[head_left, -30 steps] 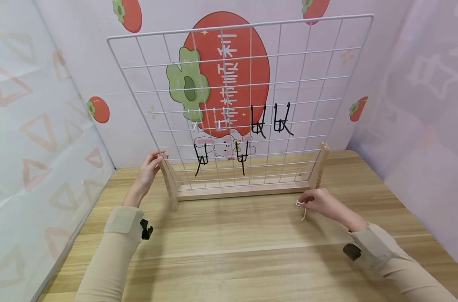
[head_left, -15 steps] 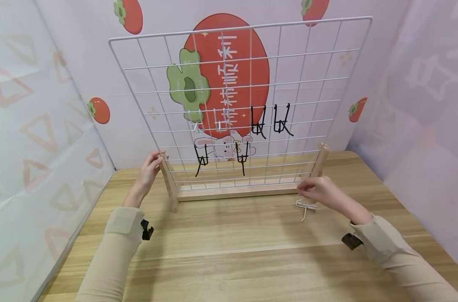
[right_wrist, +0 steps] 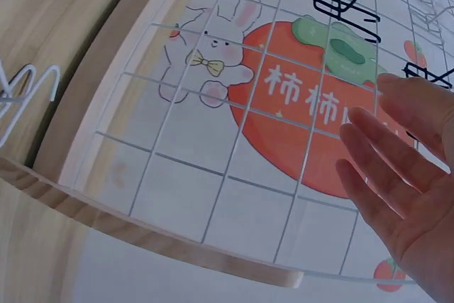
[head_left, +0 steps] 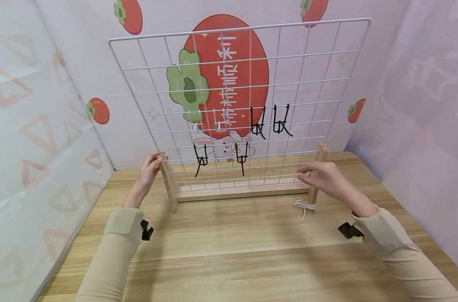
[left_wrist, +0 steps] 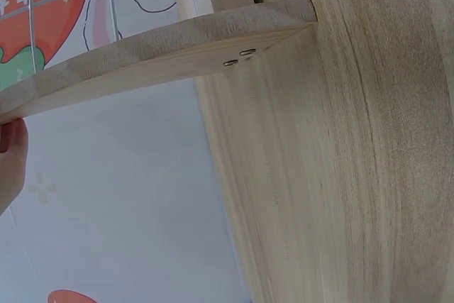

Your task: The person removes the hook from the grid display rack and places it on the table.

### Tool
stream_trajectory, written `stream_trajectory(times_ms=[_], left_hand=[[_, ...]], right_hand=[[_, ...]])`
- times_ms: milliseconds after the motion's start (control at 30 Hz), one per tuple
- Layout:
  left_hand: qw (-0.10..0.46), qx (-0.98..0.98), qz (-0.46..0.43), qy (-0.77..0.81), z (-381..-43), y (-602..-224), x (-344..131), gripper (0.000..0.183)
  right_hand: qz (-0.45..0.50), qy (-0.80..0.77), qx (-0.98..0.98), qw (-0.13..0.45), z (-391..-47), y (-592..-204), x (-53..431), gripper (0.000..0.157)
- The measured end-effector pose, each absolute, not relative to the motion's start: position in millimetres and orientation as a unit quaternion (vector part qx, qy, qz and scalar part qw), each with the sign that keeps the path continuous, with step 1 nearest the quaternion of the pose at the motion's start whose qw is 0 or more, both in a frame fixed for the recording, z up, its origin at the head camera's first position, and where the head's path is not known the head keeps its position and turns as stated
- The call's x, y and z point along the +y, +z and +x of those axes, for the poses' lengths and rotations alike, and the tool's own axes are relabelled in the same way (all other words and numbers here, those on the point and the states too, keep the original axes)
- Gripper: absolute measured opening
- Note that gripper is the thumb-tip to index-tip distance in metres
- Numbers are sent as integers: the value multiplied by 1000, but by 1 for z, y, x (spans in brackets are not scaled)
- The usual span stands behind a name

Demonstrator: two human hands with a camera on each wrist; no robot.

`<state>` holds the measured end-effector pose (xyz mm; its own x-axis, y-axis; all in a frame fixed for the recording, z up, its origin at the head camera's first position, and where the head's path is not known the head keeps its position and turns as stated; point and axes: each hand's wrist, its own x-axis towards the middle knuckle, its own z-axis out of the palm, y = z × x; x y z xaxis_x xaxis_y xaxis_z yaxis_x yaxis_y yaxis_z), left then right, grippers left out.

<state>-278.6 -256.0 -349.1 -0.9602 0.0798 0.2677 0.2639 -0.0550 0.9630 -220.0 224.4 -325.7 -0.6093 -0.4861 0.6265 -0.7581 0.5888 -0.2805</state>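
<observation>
A white wire grid panel (head_left: 250,61) stands upright in a wooden stand (head_left: 244,192). At the left post of that stand, my left hand (head_left: 148,171) grips the top end with its fingertips. My right hand (head_left: 325,179) hovers in front of the right post (head_left: 314,193), fingers extended and nothing in them; in the right wrist view its fingers (right_wrist: 397,161) are spread before the grid. On the table below it lies a white metal hook (head_left: 305,206). Black hooks (head_left: 279,121) and white hooks (head_left: 220,122) hang on the grid; lower down are two more black hooks (head_left: 201,160).
The stand is on a wood-grain table (head_left: 221,256). Behind the grid is a backdrop cloth (head_left: 138,138) printed with persimmons and a rabbit. A pale cloth wall (head_left: 44,138) borders the table at the left, another (head_left: 413,138) at the right.
My right hand has let go of the white hook, leaving it on the table, and risen toward the grid's right post with its fingers opening. The left hand has stayed at its post.
</observation>
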Motion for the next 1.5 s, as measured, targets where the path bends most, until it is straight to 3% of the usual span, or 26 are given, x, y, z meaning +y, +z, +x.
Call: stream_trajectory(times_ms=[467,1100,1500], left_hand=[[58,-684,-120,-718,-278,-347,-255,17],[53,-676,-112,-726,-276,-347,-256,20],[60,-684,-126,-716,-279,-351,-257,14]], right_hand=[[363,284,-808,367,-229,-289,216,31],[344,366,-763,407,-232,-257,192,32],[339,407,-755,387,-233,-253,182,32]])
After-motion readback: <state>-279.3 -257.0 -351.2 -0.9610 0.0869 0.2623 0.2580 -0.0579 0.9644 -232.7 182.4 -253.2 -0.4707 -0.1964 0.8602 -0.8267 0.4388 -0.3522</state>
